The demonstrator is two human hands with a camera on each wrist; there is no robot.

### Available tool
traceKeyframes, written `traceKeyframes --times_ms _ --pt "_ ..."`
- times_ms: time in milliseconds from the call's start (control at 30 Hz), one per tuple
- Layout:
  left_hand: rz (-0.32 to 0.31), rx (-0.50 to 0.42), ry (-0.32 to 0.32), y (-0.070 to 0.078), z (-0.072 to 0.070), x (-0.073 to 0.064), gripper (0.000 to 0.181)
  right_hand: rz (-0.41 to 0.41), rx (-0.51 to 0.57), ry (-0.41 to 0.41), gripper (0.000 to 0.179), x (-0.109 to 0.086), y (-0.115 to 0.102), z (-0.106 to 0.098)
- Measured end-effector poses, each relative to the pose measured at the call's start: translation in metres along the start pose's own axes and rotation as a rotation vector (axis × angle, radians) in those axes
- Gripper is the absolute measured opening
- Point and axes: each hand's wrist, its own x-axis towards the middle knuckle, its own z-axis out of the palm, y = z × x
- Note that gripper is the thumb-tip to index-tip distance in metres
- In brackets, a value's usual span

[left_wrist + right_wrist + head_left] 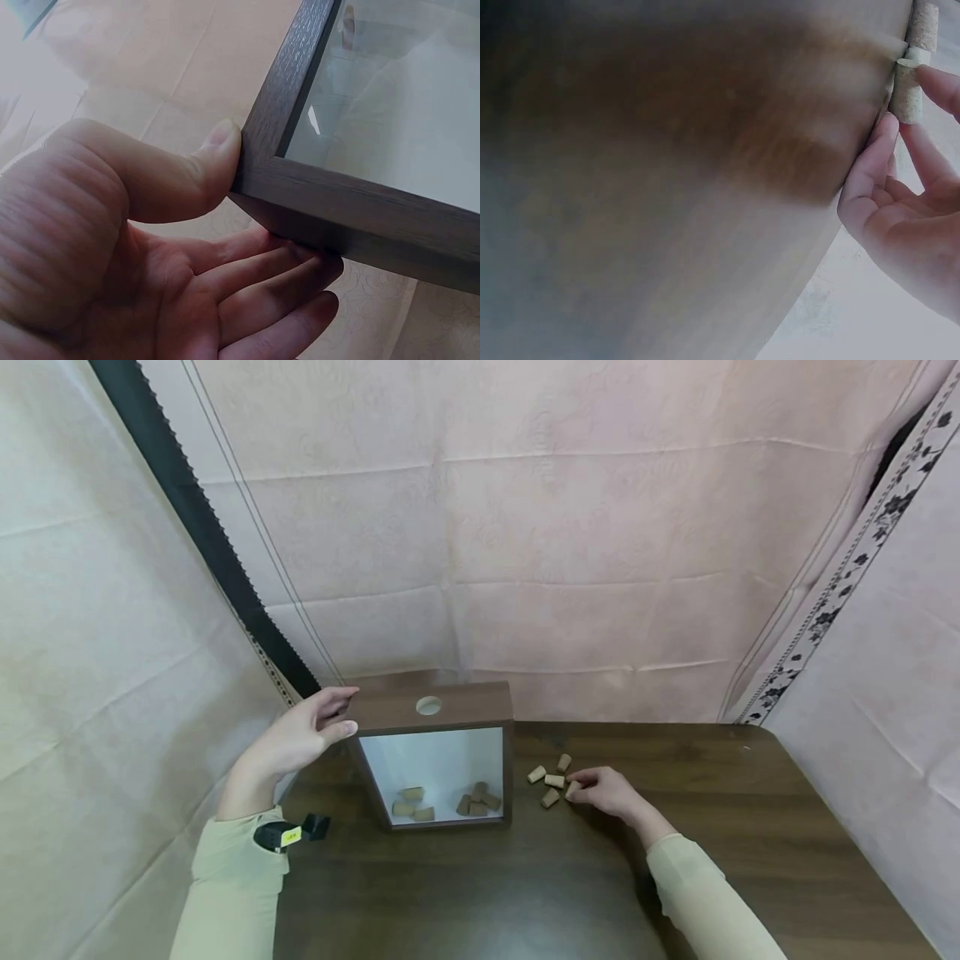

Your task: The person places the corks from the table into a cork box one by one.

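Observation:
A dark wooden box (472,703) with a clear front stands on the table, a round hole (428,705) in its top. At its upper left corner is my left hand (306,727); in the left wrist view the thumb presses the frame's edge and the fingertips touch the adjoining face. Right of the box, my right hand (606,792) pinches a cork (908,91) between thumb and fingers, low at the tabletop. Several loose corks (554,781) lie close to those fingertips. Behind the clear front, more corks (412,793) rest on the box floor.
The dark brown table (450,893) extends in front of the box and to the right. Pale cloth (555,543) hangs behind it and at both sides. A black band (273,837) with a yellow label is on the left wrist.

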Motion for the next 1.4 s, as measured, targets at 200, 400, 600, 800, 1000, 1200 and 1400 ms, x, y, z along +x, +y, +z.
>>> traceKeyframes --times_ms 200,400,600,800,1000,1200,1400 --pt "-0.007 -0.009 -0.004 -0.002 0.000 0.001 0.069 -0.001 0.008 -0.027 0.040 0.001 0.006 -0.002" --pt "-0.013 -0.020 -0.011 0.000 0.001 0.004 0.067 -0.020 -0.016 -0.039 0.032 -0.002 0.012 -0.010" --pt "-0.008 -0.009 -0.016 0.004 -0.002 0.008 0.068 -0.043 -0.046 -0.034 0.029 -0.003 0.010 -0.016" --pt "-0.003 -0.022 -0.016 0.003 -0.001 0.005 0.067 -0.061 -0.045 -0.075 0.028 -0.001 0.010 -0.015" --pt "-0.003 -0.030 -0.003 0.001 0.003 0.002 0.067 -0.077 -0.059 -0.091 0.029 -0.004 0.012 -0.021" --pt "-0.003 -0.004 -0.006 0.000 0.002 0.005 0.066 -0.059 -0.029 -0.095 0.034 -0.008 0.012 -0.033" --pt "-0.016 -0.016 -0.016 0.003 -0.001 0.003 0.065 -0.028 0.036 -0.074 0.041 -0.010 0.012 -0.038"
